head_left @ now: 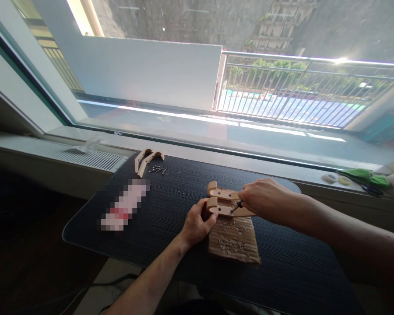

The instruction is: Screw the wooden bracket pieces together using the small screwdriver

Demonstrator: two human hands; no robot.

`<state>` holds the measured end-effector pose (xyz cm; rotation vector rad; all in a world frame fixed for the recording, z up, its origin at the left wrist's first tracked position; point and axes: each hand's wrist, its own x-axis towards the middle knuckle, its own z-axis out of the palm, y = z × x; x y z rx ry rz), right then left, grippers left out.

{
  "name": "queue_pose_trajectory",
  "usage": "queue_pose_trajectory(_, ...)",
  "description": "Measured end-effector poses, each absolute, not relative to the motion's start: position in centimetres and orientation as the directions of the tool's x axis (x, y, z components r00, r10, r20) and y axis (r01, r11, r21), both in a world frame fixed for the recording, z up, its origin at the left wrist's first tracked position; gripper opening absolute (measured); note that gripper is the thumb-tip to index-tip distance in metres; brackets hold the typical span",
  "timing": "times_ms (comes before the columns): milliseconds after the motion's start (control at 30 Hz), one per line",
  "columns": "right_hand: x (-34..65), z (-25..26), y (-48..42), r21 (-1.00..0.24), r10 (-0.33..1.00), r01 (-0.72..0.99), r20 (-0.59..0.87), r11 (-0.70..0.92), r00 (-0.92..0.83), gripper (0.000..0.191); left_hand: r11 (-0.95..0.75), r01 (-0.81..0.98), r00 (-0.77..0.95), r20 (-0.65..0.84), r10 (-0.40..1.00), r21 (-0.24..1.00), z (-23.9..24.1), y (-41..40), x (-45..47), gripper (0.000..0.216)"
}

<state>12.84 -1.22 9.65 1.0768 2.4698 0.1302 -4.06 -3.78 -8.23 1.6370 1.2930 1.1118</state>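
Observation:
Two pale wooden hooks with drilled holes lie side by side over a worn piece of corrugated cardboard [233,240]. My left hand [197,223] is closed around the curved end of the near wooden hook [224,209], thumb in front. The far wooden hook [223,193] lies just behind it. My right hand [262,197] is wrapped round a screwdriver [238,204], whose handle is mostly hidden in the fist. The screwdriver's tip points down at a hole in the near hook; whether a screw sits there, I cannot tell.
Two more wooden hooks [148,161] lie at the back left of the dark table [170,205], beside several loose screws [156,169]. A blurred-out pink and white item [124,208] lies on the left. On the right windowsill are tape rolls [344,180] and a green cloth [364,177].

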Motion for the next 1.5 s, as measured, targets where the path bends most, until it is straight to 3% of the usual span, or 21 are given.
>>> queue_pose_trajectory(300, 12.5, 10.5, -1.6, 0.273, 0.741, 0.694, -0.346, 0.666, -0.576, 0.016, -0.236, 0.376, 0.139, 0.197, 0.970, 0.896, -8.3, -3.7, -4.1, 0.026)
queue_pose_trajectory(700, 12.6, 8.8, -1.2, 0.159, 0.660, 0.646, -0.298, 0.747, -0.690, 0.019, -0.190, 0.348, 0.112, 0.161, 0.981, 0.918, -8.3, -3.8, -4.1, 0.029)
queue_pose_trajectory(967, 13.0, 8.6, -1.4, 0.201, 0.727, 0.711, -0.352, 0.673, -0.589, 0.025, -0.201, 0.322, 0.104, 0.177, 0.979, 0.925, -8.0, -3.8, -4.0, 0.027)
queue_pose_trajectory(1133, 13.1, 9.5, -1.7, 0.209, 0.739, 0.725, -0.371, 0.656, -0.562, 0.015, -0.233, 0.345, 0.141, 0.195, 0.970, 0.909, -8.2, -3.8, -4.0, 0.025)
queue_pose_trajectory(1500, 12.3, 9.4, -1.2, 0.149, 0.667, 0.661, -0.332, 0.736, -0.667, 0.019, -0.217, 0.353, 0.140, 0.177, 0.974, 0.910, -8.2, -3.8, -4.1, 0.028)
